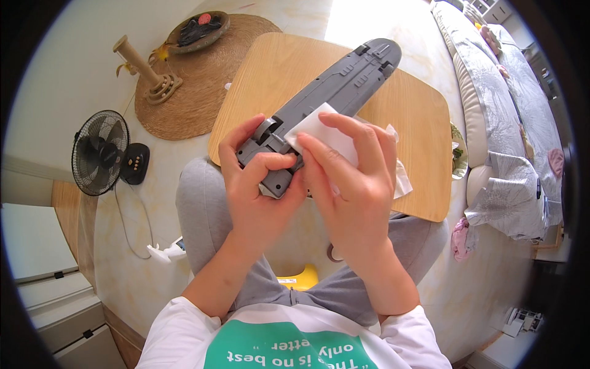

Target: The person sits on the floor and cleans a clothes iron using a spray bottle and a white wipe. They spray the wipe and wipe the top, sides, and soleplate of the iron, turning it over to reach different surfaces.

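A long grey plastic toy vehicle [329, 90] is held underside up, slanting away to the upper right over a wooden table [421, 138]. Wheels, screw holes and moulded ridges show on its underside. My left hand [258, 193] grips the near end, fingers around its sides and thumb near a wheel. In my right hand [359, 180] a folded white wipe or tissue [327, 129] is pinched against the underside, just beyond the near wheels. A crumpled white tissue [402, 182] lies on the table, partly behind my right hand.
On the left stand a black fan [103, 150] with a trailing cord and a scratching post [143, 64] on a round woven mat [198, 83]. A covered sofa [488, 92] runs along the right. Part of a yellow stool [304, 276] shows between my legs.
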The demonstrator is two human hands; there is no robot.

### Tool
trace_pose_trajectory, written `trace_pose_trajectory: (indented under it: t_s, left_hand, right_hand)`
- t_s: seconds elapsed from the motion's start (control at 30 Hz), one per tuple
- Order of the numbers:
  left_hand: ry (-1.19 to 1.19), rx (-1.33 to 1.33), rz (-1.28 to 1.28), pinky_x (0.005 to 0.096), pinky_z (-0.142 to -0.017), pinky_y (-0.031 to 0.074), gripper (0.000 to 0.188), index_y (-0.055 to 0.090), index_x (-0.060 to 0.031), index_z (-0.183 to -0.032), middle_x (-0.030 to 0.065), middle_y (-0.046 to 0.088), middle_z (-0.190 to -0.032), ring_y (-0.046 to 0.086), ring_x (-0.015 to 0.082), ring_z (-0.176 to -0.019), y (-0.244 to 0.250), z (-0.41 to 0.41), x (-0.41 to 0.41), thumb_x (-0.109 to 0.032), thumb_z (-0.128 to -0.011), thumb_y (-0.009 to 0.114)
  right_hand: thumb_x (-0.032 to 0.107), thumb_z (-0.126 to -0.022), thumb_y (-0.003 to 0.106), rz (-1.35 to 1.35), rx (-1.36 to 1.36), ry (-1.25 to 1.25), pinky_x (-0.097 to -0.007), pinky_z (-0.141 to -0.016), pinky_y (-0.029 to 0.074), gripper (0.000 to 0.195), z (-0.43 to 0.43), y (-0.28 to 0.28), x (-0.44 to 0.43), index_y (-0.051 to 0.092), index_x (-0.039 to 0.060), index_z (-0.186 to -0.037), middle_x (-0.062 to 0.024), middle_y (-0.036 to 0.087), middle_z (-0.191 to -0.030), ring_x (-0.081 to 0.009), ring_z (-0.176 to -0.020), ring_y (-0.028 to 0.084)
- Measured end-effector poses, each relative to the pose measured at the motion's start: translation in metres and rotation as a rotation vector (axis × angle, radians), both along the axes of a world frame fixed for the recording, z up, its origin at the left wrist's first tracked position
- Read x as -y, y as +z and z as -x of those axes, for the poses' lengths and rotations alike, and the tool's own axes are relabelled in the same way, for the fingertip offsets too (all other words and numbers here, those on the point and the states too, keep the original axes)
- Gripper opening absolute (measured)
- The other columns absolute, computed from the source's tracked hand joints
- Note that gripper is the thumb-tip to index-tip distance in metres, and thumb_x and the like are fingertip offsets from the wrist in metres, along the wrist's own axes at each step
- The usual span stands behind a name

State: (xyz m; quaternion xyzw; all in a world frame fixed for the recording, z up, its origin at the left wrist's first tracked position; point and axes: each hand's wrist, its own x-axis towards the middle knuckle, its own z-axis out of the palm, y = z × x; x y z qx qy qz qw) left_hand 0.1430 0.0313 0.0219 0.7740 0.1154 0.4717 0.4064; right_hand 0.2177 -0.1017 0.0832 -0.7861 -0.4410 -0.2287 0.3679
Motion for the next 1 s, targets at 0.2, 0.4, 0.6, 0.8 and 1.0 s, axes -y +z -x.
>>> trace_pose_trajectory:
  t_s: [0.2,0.4,0.6,0.8,1.0]
  left_hand:
    - [0.015,-0.036,-0.052,0.0464,-0.105,0.052,0.032,0.076,-0.0129,-0.095,0.0227,0.054,-0.147,0.059,0.0393,-0.13,0.0,0.003,0.001,-0.005,-0.069,0.093]
    - [0.005,-0.031,-0.04,0.0452,-0.105,0.052,0.032,0.075,-0.013,-0.096,0.0216,0.053,-0.146,0.06,0.0381,-0.127,0.002,0.004,0.0,-0.003,-0.07,0.09]
    - [0.008,-0.024,-0.014,0.0445,-0.105,0.051,0.031,0.074,-0.0139,-0.095,0.0207,0.052,-0.147,0.061,0.0362,-0.126,0.002,0.003,0.002,0.0,-0.071,0.087]
    - [0.009,-0.022,-0.015,0.0443,-0.105,0.051,0.032,0.074,-0.0136,-0.096,0.021,0.053,-0.148,0.06,0.0358,-0.127,0.001,0.004,0.002,0.0,-0.071,0.088]
    - [0.0,-0.03,-0.016,0.045,-0.106,0.051,0.033,0.075,-0.0129,-0.097,0.0223,0.052,-0.149,0.059,0.0366,-0.128,0.0,0.004,0.002,-0.002,-0.07,0.09]
  right_hand:
    - [0.006,-0.077,0.084,-0.119,0.064,-0.001,-0.0415,-0.085,0.055,0.028,0.002,0.0,-0.008,0.082,0.0085,-0.105,-0.0067,0.071,-0.123,-0.0346,-0.103,0.061]
    - [0.004,-0.078,0.084,-0.011,-0.055,-0.022,-0.0431,-0.088,0.054,0.028,0.008,0.0,0.007,0.083,0.0103,-0.105,-0.0077,0.071,-0.125,-0.034,-0.106,0.061]
    - [0.005,-0.085,0.086,-0.165,-0.381,-0.153,-0.0402,-0.092,0.052,0.03,0.011,-0.013,0.037,0.085,0.0143,-0.113,-0.013,0.069,-0.13,-0.0297,-0.112,0.062]
    - [0.007,-0.078,0.091,-0.238,-0.335,0.004,-0.0415,-0.092,0.054,0.037,0.012,-0.016,0.023,0.085,0.0147,-0.114,-0.0157,0.066,-0.135,-0.0317,-0.112,0.062]
    - [0.009,-0.078,0.087,-0.05,-0.12,-0.026,-0.0438,-0.092,0.053,0.031,0.006,-0.014,-0.006,0.084,0.0115,-0.109,-0.0128,0.067,-0.134,-0.036,-0.109,0.06]
